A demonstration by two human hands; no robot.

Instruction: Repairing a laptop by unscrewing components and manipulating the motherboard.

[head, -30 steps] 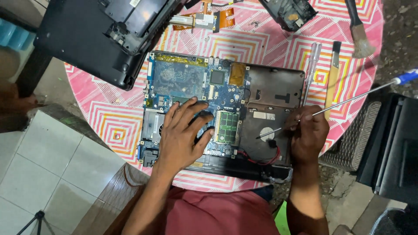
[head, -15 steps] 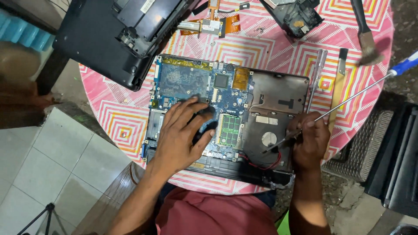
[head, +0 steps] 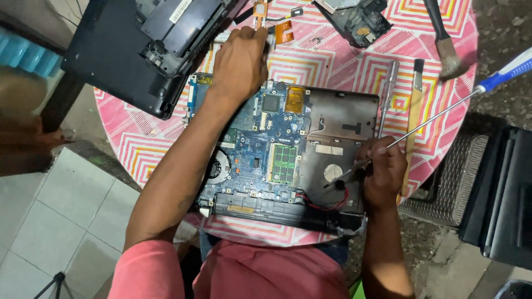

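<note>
An opened laptop base (head: pixel 343 116) with a blue circuit board (head: pixel 260 144) lies on a round table with a pink patterned cloth (head: pixel 332 61). My right hand (head: pixel 382 169) grips a long screwdriver (head: pixel 443 113) with a blue and white handle; its tip rests on the dark metal part near a round silver disc (head: pixel 332 173). My left hand (head: pixel 241 58) reaches over the far edge of the board, fingers curled at a copper part with an orange ribbon (head: pixel 277 27). Whether it grips the part is hidden.
A black laptop cover (head: pixel 144 50) lies at the table's far left. A second screwdriver (head: pixel 387 91) and a wooden-handled brush (head: pixel 413 119) lie right of the base. A larger brush (head: pixel 446 47) and a dark drive part (head: pixel 357 19) sit at the far edge. A black case (head: pixel 504 194) stands at right.
My left hand has lifted off the middle of the board and reached to the far edge near the copper part. The right hand keeps the screwdriver in place.
</note>
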